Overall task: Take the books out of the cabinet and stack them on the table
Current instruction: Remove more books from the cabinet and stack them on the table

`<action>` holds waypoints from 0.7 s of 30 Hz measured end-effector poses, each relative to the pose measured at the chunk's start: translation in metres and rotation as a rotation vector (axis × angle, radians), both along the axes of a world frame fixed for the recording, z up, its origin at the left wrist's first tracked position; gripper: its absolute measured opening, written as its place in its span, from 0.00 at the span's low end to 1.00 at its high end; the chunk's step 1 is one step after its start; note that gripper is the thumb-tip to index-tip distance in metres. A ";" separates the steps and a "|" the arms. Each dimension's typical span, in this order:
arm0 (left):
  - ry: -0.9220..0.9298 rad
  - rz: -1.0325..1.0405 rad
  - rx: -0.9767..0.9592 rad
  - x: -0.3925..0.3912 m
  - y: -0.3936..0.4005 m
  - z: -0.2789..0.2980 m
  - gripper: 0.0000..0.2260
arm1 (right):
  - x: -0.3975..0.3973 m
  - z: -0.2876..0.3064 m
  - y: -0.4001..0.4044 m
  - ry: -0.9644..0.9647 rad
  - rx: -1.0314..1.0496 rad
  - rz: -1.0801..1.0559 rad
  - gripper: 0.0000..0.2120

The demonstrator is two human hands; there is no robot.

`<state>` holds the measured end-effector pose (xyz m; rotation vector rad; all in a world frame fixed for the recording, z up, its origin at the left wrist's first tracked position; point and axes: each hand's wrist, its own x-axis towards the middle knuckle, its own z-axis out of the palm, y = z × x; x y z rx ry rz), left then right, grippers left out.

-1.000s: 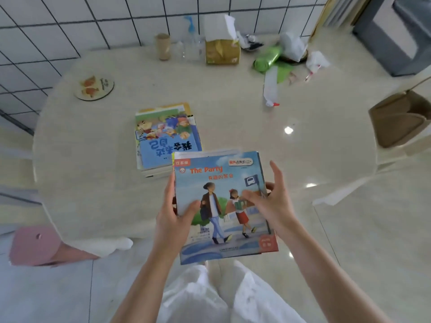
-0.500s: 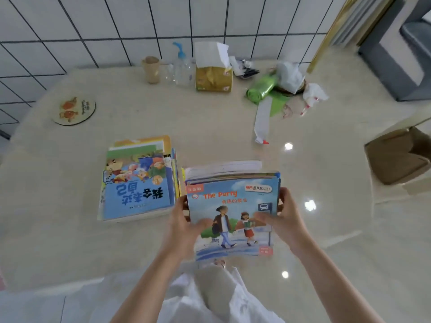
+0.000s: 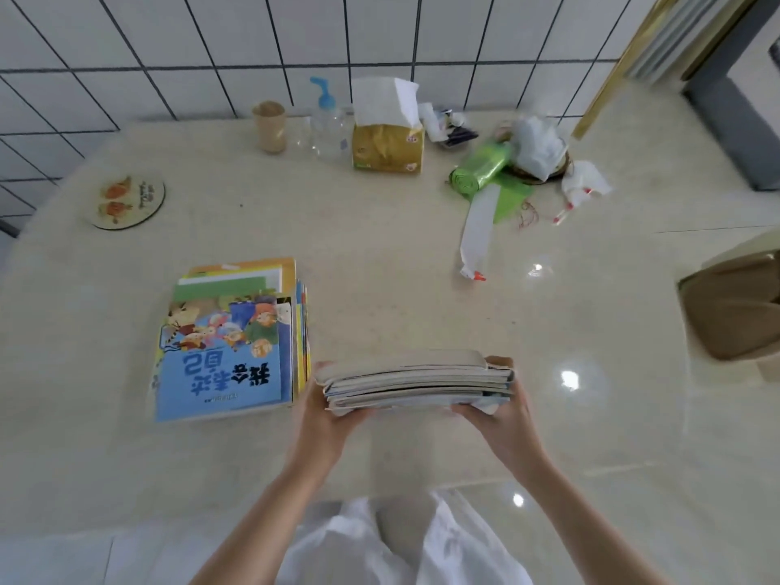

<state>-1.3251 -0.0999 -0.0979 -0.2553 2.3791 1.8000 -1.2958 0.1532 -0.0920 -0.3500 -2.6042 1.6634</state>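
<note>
A bundle of thin paperbacks (image 3: 415, 384) is gripped at its ends by the left hand (image 3: 325, 409) and right hand (image 3: 502, 409), low in mid-frame, page edges showing, long axis across the frame. The glossy-covered stack (image 3: 228, 344) lies flat on the smooth pale desk (image 3: 380, 255), just left of the bundle, nearest the left hand.

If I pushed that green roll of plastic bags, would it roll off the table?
The green roll of plastic bags lies on its side, so it would probably roll. It looks light. Its loose unrolled green sheet may slow it.
</note>
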 end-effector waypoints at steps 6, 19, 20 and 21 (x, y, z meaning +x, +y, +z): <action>-0.059 -0.133 -0.054 -0.001 -0.006 -0.002 0.29 | 0.003 -0.005 0.012 -0.091 -0.088 0.097 0.35; -0.189 -0.165 -0.204 -0.015 -0.016 -0.005 0.22 | -0.008 -0.022 0.012 -0.204 0.046 -0.013 0.20; -0.163 -0.184 -0.231 -0.017 -0.016 -0.002 0.23 | -0.010 -0.016 0.011 -0.217 0.045 0.004 0.18; -0.157 -0.206 -0.250 -0.019 -0.015 0.003 0.22 | -0.014 -0.007 0.011 -0.217 0.044 0.027 0.17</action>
